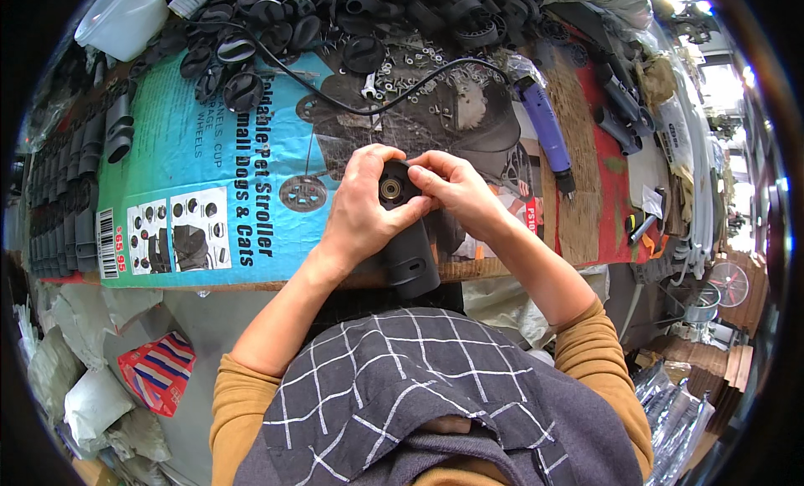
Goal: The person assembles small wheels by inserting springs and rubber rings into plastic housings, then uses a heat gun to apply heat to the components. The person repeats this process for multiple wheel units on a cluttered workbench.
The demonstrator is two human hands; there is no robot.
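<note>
Over the front edge of the bench, my left hand (356, 205) is closed around a black plastic tube fitting (412, 264) with a slot near its lower end. The fitting's rounded upper end faces up and shows a small brass-coloured ring or coil (390, 189) in its recess. My right hand (456, 185) is closed too, its thumb and fingertips pressed on the right rim of that rounded end. Whether the right fingers also pinch a small piece cannot be seen. Beneath my hands lies a flattened printed carton (184, 168) covering the bench top.
A purple electric screwdriver (544, 130) lies to the right, its black cord (368, 112) curving across the bench. Loose screws (419, 67) and black round caps (243, 91) are heaped at the back. Similar tube fittings (71, 168) stand in rows at left, near a white tub (126, 21).
</note>
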